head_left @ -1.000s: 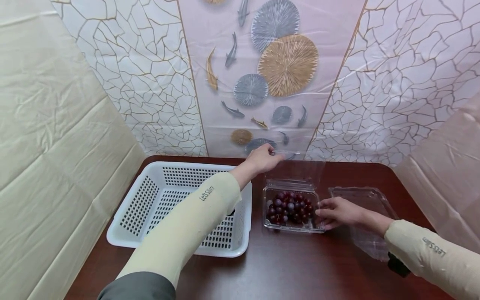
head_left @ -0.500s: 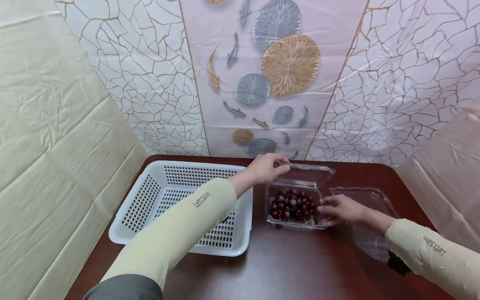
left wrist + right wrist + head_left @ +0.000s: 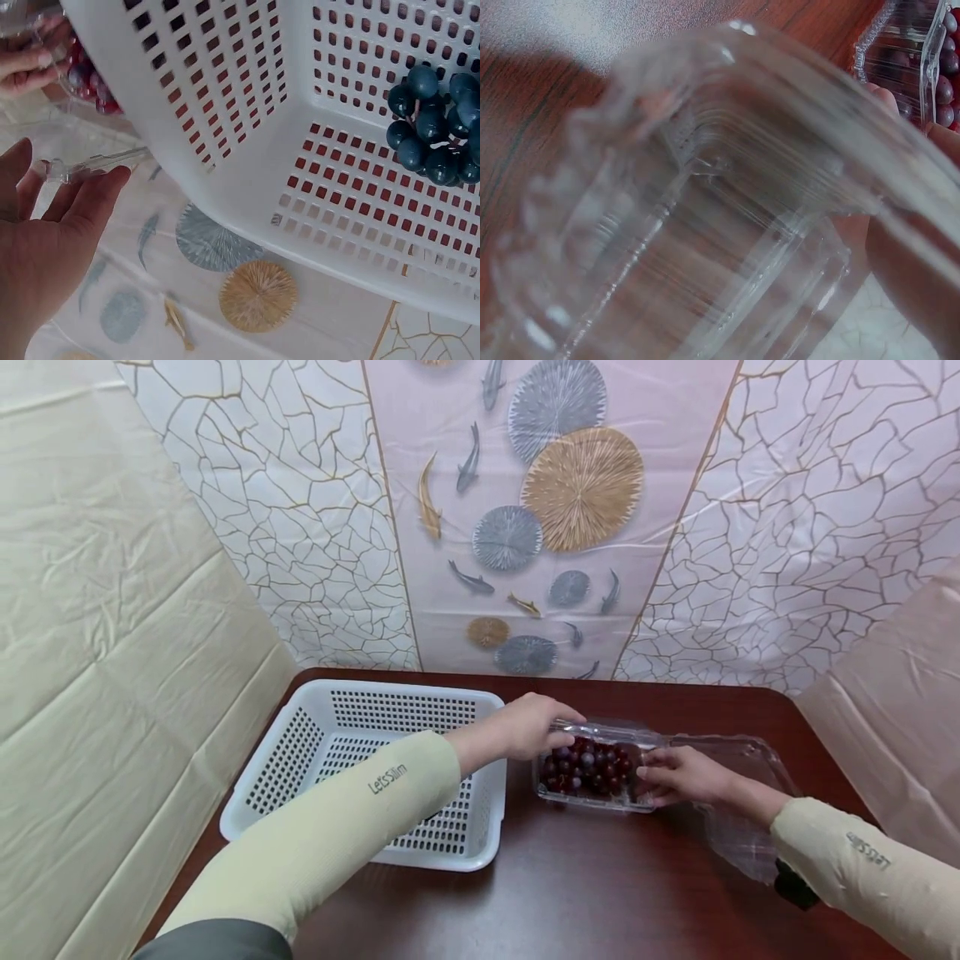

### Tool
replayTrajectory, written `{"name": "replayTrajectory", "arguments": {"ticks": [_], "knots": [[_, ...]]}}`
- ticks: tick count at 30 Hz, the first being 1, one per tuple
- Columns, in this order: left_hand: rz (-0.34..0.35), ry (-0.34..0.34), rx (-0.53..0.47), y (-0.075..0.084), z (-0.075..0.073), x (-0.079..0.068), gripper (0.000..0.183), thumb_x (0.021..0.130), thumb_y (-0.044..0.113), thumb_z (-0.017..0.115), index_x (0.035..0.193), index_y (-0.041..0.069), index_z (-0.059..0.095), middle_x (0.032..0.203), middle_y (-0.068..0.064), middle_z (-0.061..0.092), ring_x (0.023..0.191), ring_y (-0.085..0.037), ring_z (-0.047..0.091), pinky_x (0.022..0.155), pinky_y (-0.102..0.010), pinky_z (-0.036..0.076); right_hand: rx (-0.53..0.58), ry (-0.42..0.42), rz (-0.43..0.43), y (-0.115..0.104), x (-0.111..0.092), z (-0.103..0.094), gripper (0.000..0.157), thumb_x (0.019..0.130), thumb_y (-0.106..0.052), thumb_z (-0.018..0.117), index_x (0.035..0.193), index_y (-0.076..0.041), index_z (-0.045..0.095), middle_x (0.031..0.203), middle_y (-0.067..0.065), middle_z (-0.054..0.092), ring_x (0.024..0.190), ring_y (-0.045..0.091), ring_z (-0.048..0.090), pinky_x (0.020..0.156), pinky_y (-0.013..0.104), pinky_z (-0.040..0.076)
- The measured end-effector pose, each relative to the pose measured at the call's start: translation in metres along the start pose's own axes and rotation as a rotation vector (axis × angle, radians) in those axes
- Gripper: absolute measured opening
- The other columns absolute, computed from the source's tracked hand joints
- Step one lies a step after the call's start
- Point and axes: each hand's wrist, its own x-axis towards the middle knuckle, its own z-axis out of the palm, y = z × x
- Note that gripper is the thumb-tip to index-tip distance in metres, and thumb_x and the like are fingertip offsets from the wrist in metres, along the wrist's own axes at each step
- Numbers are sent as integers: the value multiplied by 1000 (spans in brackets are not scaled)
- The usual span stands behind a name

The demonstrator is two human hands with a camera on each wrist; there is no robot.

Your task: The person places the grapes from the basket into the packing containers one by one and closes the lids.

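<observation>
Red-brown, the glossy worktop [image 3: 570,877] bears a white perforated plastic basket [image 3: 490,814]; just right of it sits a clear plastic box [image 3: 592,802], its clear lid [image 3: 622,732] tilted. The left hand [image 3: 531,727] pinches the lid's edge, the right hand [image 3: 684,774] the box's right side — best kept steady, the lid lowered evenly, fingers off the rim — so no round purple-red grapes [image 3: 588,768] catch.

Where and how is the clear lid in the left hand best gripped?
The lid's rim, near its left corner, pinched from the left, as the left hand does, looks best: that edge is thin and stands raised above the container of red grapes, while the right hand occupies the right side.
</observation>
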Motion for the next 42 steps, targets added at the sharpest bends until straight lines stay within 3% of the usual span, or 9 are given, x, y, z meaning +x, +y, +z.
{"name": "replayTrajectory", "arguments": {"ticks": [7, 15, 24, 36, 42], "knots": [[25, -57, 168, 5, 13, -2, 45, 110, 25, 63, 155, 19, 59, 155, 0, 60, 146, -19, 52, 121, -33, 42, 46, 7, -1, 2, -3, -2, 27, 113, -7, 51, 118, 20, 54, 113, 32, 73, 88, 19, 78, 81, 42, 66], [41, -101, 305, 8, 24, -3, 50, 109, 28, 65, 158, 24, 56, 160, -1, 55, 149, -17, 49, 119, -33, 45, 65, -9, 21, -1, -19, -12, 49, 114, -9, 47, 142, 30, 37, 115, 32, 72, 101, 31, 79, 84, 43, 66], [155, -107, 492, 15, 37, -3, 42, 108, 29, 67, 149, 22, 64, 146, -2, 65, 133, -13, 63, 109, -26, 52, 89, -21, 22, -13, -40, -8, 61, 116, -19, 47, 147, 30, 29, 120, 36, 71, 105, 32, 78, 87, 45, 65], [139, -171, 505, 17, 44, -4, 36, 106, 25, 70, 142, 24, 71, 134, 3, 72, 126, -10, 65, 106, -23, 52, 28, -46, 24, -20, -53, 13, 55, 114, -22, 53, 141, 26, 45, 124, 36, 70, 108, 38, 76, 83, 44, 66], [136, -175, 529, 20, 47, -4, 34, 105, 26, 70, 139, 25, 73, 131, 4, 72, 124, -10, 66, 106, -23, 52, 49, -48, 44, -18, -52, 13, 54, 115, -19, 51, 140, 28, 43, 122, 37, 70, 108, 39, 76, 83, 45, 66]]}}
